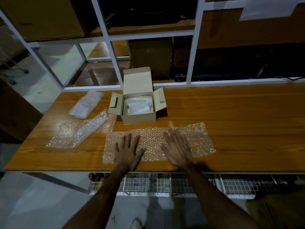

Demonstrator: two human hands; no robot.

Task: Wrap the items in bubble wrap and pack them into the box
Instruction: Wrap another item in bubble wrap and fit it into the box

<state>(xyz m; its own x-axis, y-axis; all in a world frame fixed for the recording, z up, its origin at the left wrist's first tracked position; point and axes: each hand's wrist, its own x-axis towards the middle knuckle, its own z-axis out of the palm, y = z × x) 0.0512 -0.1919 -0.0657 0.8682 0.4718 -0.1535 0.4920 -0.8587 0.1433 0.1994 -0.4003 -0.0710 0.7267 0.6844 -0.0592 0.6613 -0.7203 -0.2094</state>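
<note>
1. Reaching forward from the near edge, both arms stretch over the wooden counter (231,109); the left hand (127,150) and right hand (177,148) lie flat, fingers spread, gripping nothing.
2. Both palms press on a bubble wrap sheet (153,138) spread beneath them.
3. Beyond the hands stands the open cardboard box (138,117), a wrapped item (137,104) inside.
4. More bubble wrap pieces (79,131) and a wrapped bundle (85,104) lie left.
</note>
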